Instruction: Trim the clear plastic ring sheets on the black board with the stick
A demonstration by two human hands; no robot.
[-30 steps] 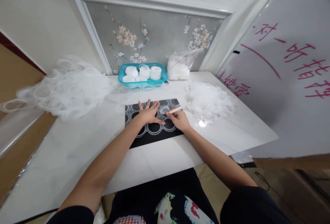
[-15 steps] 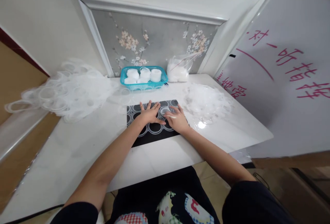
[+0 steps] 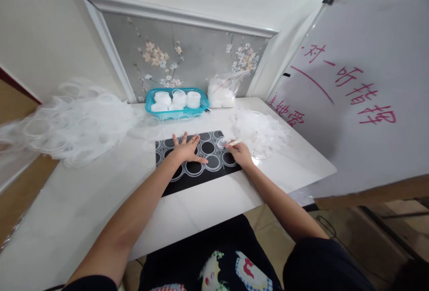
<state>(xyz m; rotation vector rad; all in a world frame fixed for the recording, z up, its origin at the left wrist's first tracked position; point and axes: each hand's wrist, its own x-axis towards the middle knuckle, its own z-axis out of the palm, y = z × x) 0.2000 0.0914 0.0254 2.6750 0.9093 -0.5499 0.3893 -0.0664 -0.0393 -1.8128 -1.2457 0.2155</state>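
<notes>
A black sheet (image 3: 214, 172) with rows of pale rings around dark circles lies on the white table. My left hand (image 3: 185, 151) rests flat on it with the fingers spread, holding nothing. Near the sheet's right edge, my right hand (image 3: 240, 153) is closed in a pinch around a thin white stick (image 3: 235, 142). Just left of those fingertips is a clear, whitish round piece (image 3: 221, 142) over the sheet; whether the fingers touch it I cannot tell.
Behind the sheet stands a blue basket (image 3: 177, 114) with stacks of white rounds. Beside it is a clear bag (image 3: 221, 92) of white pieces. Heaps of translucent rings (image 3: 80, 123) and thin clear pieces (image 3: 261, 132) lie left and right. A whiteboard (image 3: 368, 72) leans at right.
My right hand has moved right, away from my left hand, uncovering more rings on the sheet. The left hand stays spread on the sheet. The whole view has shifted slightly.
</notes>
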